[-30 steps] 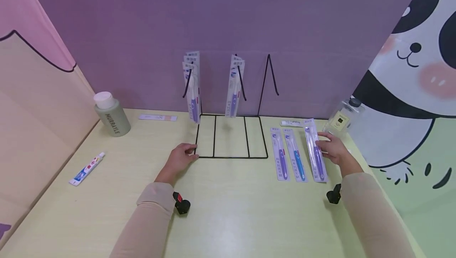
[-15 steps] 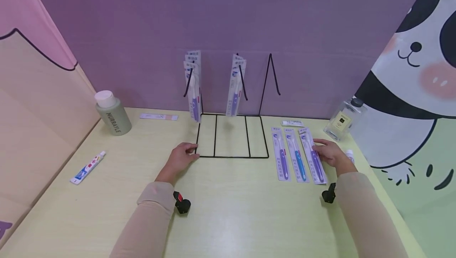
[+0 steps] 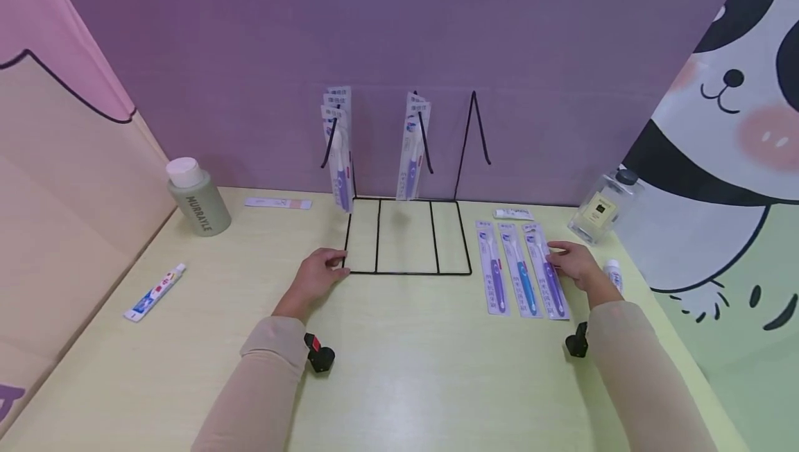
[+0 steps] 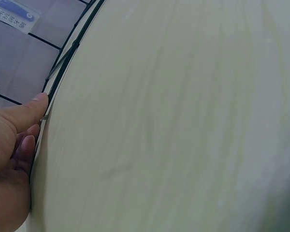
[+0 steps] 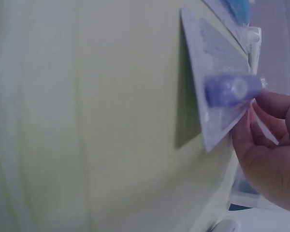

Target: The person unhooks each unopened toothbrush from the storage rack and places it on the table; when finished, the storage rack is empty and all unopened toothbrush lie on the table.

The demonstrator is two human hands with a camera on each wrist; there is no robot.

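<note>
— Right grip [image 3: 576, 263], contents?
— One purple toothbrush [image 3: 546, 275], right edge pinched between my thumb and fingers; lying just left of that grip, on the counter [image 3: 424, 383]; long axis front to back.
— In the way?
— Blue toothbrush [image 3: 520, 272], then second purple one [image 3: 493, 269], before the rack [image 3: 408, 274]; my left grip [image 3: 315, 277] pinches its front left corner. Perfume [image 3: 600, 211]: beyond, right.

Purple backdrop [image 3: 250, 36], seemingly cloth, pale table [image 3: 437, 362]
</note>
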